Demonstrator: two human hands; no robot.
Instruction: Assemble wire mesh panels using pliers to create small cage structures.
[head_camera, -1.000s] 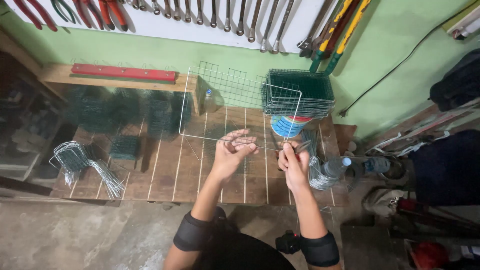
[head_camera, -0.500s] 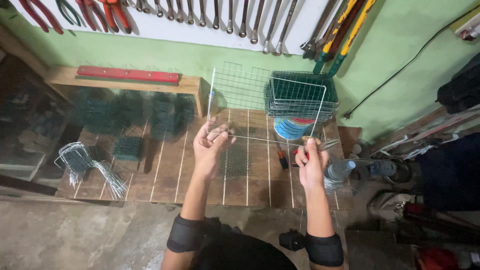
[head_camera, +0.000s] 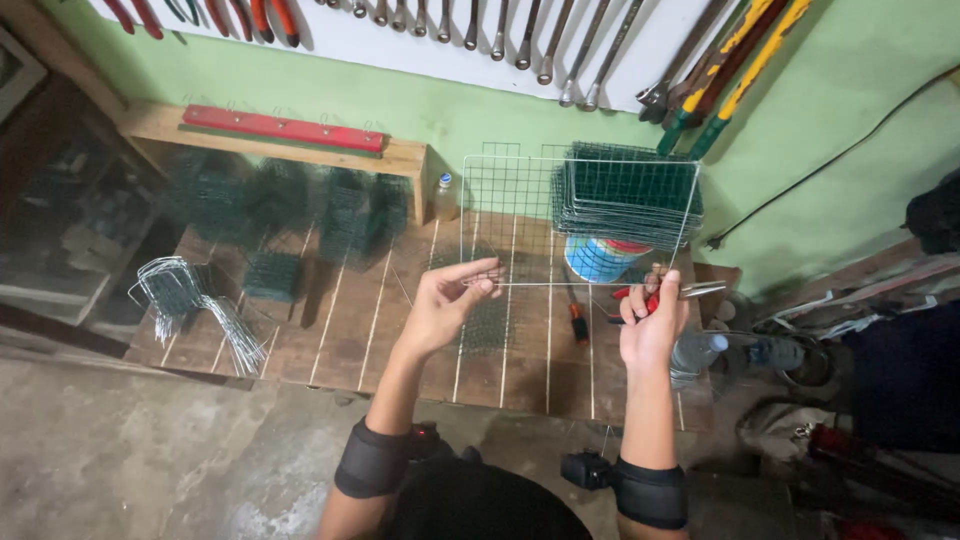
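Note:
My left hand (head_camera: 445, 305) pinches the lower left corner of a square green wire mesh panel (head_camera: 510, 215), which stands upright over the wooden workbench (head_camera: 350, 320). At the panel's lower right corner, my right hand (head_camera: 652, 320) grips red-handled pliers (head_camera: 690, 291), with the jaws against the bottom wire. Both forearms wear black bands.
A stack of green mesh panels (head_camera: 625, 190) sits on a blue and white container (head_camera: 600, 258) behind the held panel. Folded mesh pieces (head_camera: 280, 200) and bent wires (head_camera: 190, 300) lie at the left. Hand tools (head_camera: 520, 30) hang on the wall. A plastic bottle (head_camera: 695, 352) lies at the right.
My hands have spread apart along the panel's bottom edge. The panel has shifted right and now stands in front of the mesh stack.

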